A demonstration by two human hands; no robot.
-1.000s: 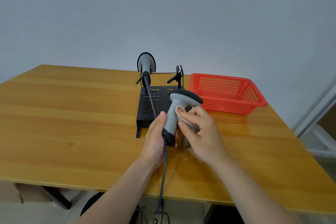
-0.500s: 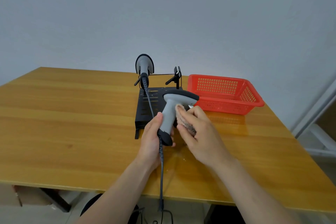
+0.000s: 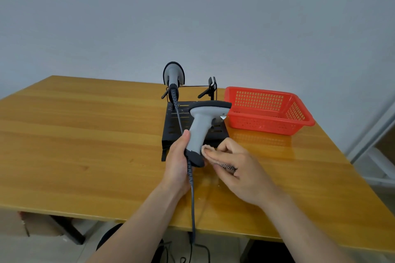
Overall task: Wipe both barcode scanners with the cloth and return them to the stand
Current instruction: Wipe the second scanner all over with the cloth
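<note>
While our left hand (image 3: 177, 162) curls its fingers and thumb round the lower grey handle of the held scanner (image 3: 201, 126), our right hand (image 3: 241, 171) pinches the cloth (image 3: 208, 151) in bent fingers. We press the cloth's pale folded end against the right side of that handle, just above the dark base cap. A checked part of the cloth shows under our right knuckles.

We hold the scanner nearly upright above the table, its dark-topped head pointing right, beyond our right fingertips. Its coiled cable (image 3: 192, 198) drops from the base between our wrists and over the near table edge.

Just past our fingertips lies the black stand (image 3: 171, 128), flat on the wooden table (image 3: 85, 134). At its far end the second scanner (image 3: 173, 73) sits in the left cradle, and its cable runs back toward our left thumb. The right cradle (image 3: 212, 86) rises beside it. Farther right of our right hand, a red basket (image 3: 299, 123) rests on the table close to the stand.
</note>
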